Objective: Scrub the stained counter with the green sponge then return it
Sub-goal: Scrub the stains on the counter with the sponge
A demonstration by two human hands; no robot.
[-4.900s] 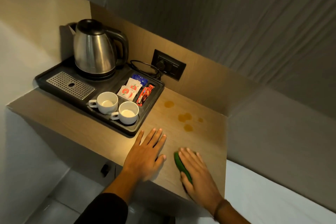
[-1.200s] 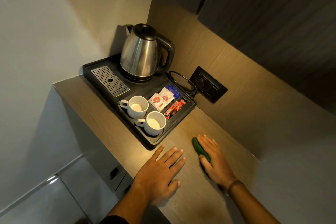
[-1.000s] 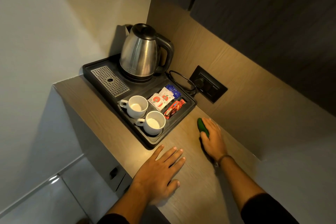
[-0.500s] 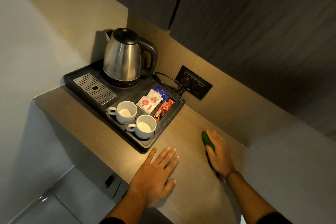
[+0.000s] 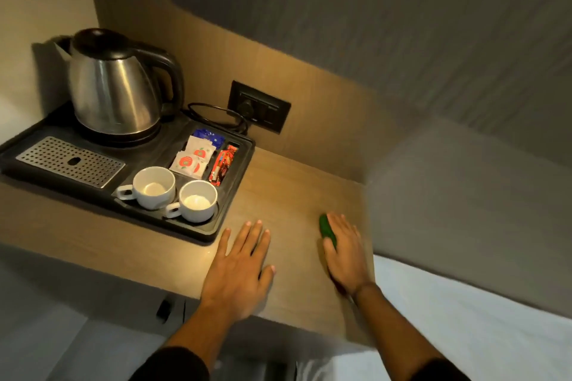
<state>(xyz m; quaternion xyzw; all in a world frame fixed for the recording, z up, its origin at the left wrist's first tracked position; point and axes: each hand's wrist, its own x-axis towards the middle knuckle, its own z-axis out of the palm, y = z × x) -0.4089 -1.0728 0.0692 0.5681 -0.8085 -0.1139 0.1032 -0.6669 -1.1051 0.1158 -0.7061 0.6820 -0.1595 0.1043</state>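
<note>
Your left hand (image 5: 240,269) lies flat near the counter's (image 5: 288,195) front edge, fingers spread, palm down, holding nothing. Just to its right, toward the counter's right edge, your right hand (image 5: 343,252) presses down on the green sponge (image 5: 327,231) — fingers together over it, only the sponge's left side showing. Farther back on the left sits a black tray (image 5: 238,176) carrying two white cups (image 5: 154,187), sachets (image 5: 193,159) and a steel kettle (image 5: 114,86) at the back left corner — its cord runs to a wall socket (image 5: 260,110).
</note>
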